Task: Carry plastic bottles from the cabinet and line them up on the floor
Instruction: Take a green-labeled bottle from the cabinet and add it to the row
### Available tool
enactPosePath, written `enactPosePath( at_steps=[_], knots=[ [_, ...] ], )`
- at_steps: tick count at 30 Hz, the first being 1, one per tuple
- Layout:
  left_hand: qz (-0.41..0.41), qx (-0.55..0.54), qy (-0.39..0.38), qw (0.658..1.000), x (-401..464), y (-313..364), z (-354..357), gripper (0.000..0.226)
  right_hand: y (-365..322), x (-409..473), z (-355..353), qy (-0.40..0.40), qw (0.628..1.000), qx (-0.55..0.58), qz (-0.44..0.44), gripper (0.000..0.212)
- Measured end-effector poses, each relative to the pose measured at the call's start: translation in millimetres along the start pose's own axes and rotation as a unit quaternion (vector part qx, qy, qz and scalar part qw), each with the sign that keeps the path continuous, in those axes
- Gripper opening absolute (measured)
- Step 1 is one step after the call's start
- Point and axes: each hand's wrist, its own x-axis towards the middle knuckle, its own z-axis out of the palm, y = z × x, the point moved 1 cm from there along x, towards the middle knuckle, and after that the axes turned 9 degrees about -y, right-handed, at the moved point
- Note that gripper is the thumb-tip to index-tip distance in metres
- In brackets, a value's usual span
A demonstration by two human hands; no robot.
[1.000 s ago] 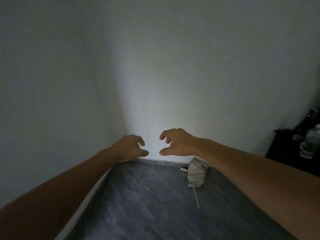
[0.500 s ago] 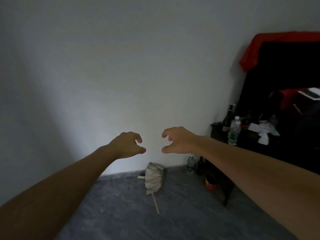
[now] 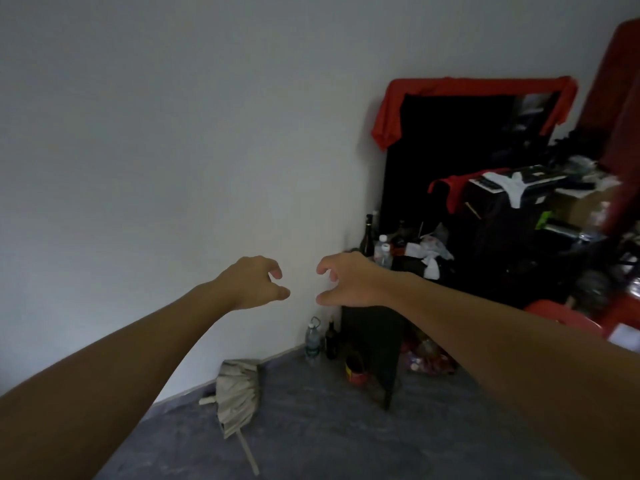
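Both my arms reach forward in the dim room. My left hand (image 3: 254,284) and my right hand (image 3: 346,280) hover side by side in mid-air, fingers loosely curled, holding nothing. Just right of my right hand a clear plastic bottle (image 3: 383,252) with a white cap stands on the low black cabinet (image 3: 375,344), partly hidden by my wrist. Another clear plastic bottle (image 3: 312,341) stands on the grey floor (image 3: 329,438) against the wall, left of the cabinet and below my hands.
Dark glass bottles stand on the cabinet (image 3: 367,237) and on the floor (image 3: 331,339). A folded beige umbrella (image 3: 239,393) lies by the wall. A red tin (image 3: 356,370) sits at the cabinet's foot. Cluttered black furniture with a draped red cloth (image 3: 391,116) fills the right.
The view has swung right from the bare corner, bringing the cabinet, bottles and clutter into sight. Both hands stay stretched out in the same pose, holding nothing.
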Motion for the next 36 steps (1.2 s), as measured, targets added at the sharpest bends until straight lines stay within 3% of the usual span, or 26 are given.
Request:
enactPosePath(
  at_steps=[10, 17, 21, 36],
  knots=[
    [0.046, 0.008, -0.032, 0.998, 111, 80, 19, 0.053, 112, 6, -46, 0.023, 0.999, 0.008, 0.033, 0.065],
    [0.052, -0.012, -0.03, 0.998, 185, 146, 44, 0.051, 200, 19, -96, 0.041, 0.998, -0.046, 0.006, 0.041],
    [0.041, -0.022, -0.036, 0.998, 221, 174, 58, 0.052, 244, 30, -113, 0.019, 0.999, -0.038, -0.008, 0.044],
    [0.016, -0.017, -0.058, 0.998, 368, 209, 71, 0.045, 370, 124, -156, -0.002, 1.0, -0.013, -0.023, 0.035]
  ],
)
